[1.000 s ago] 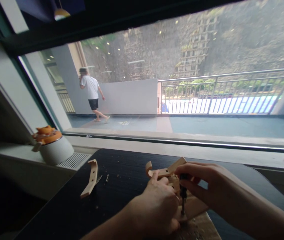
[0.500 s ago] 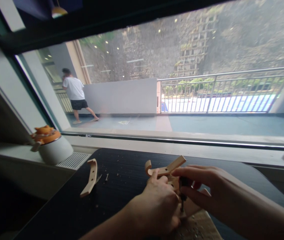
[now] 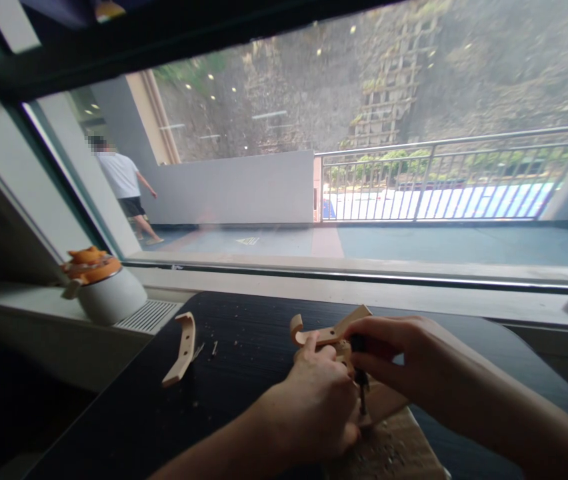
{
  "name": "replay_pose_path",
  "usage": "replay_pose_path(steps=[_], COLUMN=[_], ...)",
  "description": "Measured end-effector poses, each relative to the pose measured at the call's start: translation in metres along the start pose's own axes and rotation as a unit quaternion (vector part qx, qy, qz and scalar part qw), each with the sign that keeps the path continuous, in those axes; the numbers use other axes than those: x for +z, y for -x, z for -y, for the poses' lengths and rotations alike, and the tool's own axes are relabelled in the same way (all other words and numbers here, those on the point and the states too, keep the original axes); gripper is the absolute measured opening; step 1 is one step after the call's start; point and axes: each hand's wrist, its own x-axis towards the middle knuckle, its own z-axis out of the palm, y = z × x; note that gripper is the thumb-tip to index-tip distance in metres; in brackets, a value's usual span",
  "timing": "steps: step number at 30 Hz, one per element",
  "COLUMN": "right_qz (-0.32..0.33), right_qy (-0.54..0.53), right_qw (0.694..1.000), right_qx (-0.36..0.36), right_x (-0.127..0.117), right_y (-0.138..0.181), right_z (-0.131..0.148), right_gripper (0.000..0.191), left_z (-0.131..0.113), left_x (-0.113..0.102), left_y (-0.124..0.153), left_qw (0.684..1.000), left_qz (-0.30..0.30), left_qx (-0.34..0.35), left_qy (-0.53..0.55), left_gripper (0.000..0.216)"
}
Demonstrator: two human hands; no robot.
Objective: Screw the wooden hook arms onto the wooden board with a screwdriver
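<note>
My left hand (image 3: pixel 314 407) is closed around a pale wooden assembly (image 3: pixel 331 330) with a curved end, pressing it down on the black table (image 3: pixel 129 420). My right hand (image 3: pixel 399 357) pinches a small dark screwdriver (image 3: pixel 361 383) that stands upright, tip down into the wood. A wooden board (image 3: pixel 394 450) strewn with shavings lies under the work. A separate curved wooden piece (image 3: pixel 181 347) lies on the table to the left, beyond both hands.
A white pot with an orange lid (image 3: pixel 101 287) stands on the sill at left beside a vent grille (image 3: pixel 147 315). Wood chips dot the table. A window runs across the back; outside, a person in a white shirt (image 3: pixel 121 187) walks on a balcony with a metal railing (image 3: pixel 444 177).
The person outside has walked further left. The view has tipped slightly down. My hands stay on the wooden assembly and the screwdriver, shifted only a little.
</note>
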Motion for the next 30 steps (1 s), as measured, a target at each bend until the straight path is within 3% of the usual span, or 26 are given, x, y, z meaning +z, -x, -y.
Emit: replay_pose_path(steps=[5, 9, 15, 25, 30], right_qz=[-0.003, 0.004, 0.061, 0.062, 0.042], right_qy=[0.018, 0.012, -0.026, 0.012, 0.054], right_qw=[0.999, 0.998, 0.997, 0.997, 0.996], right_qx=[0.028, 0.062, 0.033, 0.039, 0.054], right_x=[0.001, -0.001, -0.005, -0.006, -0.002], right_y=[0.0, 0.006, 0.009, 0.009, 0.007], right_z=[-0.007, -0.01, -0.006, -0.015, -0.016], right_gripper=[0.021, 0.036, 0.018, 0.012, 0.02], left_z=[0.0, 0.0, 0.003, 0.002, 0.001], left_x=[0.001, 0.001, 0.002, 0.003, 0.003], left_y=[-0.001, -0.001, -0.001, 0.001, 0.0], left_qw=[1.0, 1.0, 1.0, 1.0, 1.0], left_qz=[0.013, 0.014, -0.003, 0.004, 0.002], left_qx=[-0.004, 0.009, 0.017, 0.011, 0.003], left_qy=[-0.014, -0.02, 0.004, -0.012, -0.014], left_gripper=[0.021, 0.021, 0.018, 0.019, 0.018])
